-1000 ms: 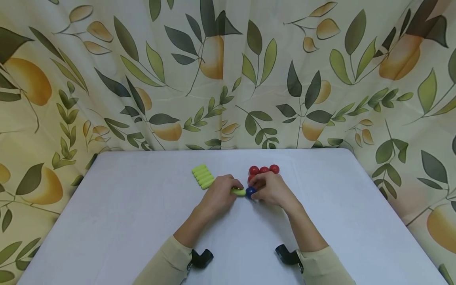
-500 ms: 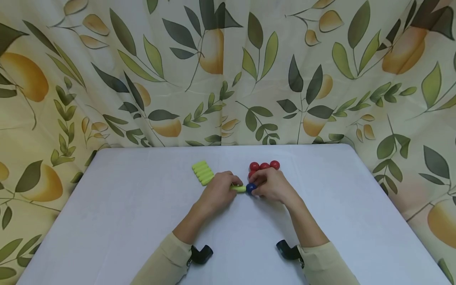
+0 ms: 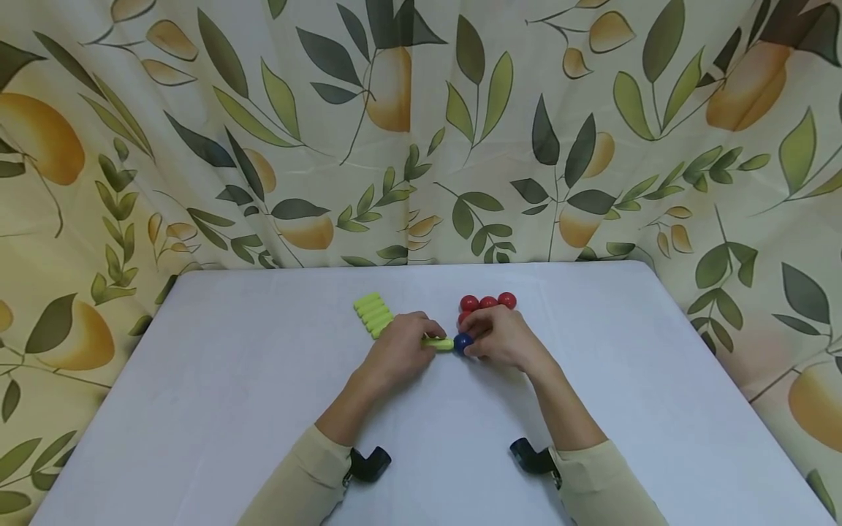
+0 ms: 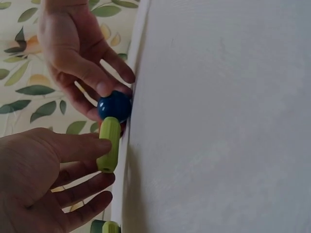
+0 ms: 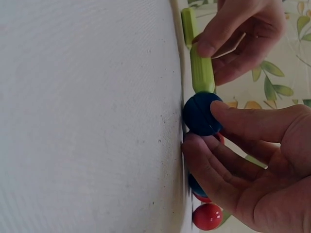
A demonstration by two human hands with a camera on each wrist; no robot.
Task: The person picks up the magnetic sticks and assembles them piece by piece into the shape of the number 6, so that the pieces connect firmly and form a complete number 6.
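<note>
Pinching green stick (image 5: 202,73), blue ball (image 5: 198,114).

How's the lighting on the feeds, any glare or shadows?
Head: faint, soft shadows on the white table; left wrist: dim, small white glints on the blue ball; right wrist: also dim, a highlight on the lowest red ball, the blue ball's groove readable.

Left grip (image 3: 403,342) near right grip (image 3: 502,335)

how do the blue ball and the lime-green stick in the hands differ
The blue ball is round; the lime-green stick is long and slim. The right hand holds the ball, the left hand the stick. Both are held above the table, touching each other.
</note>
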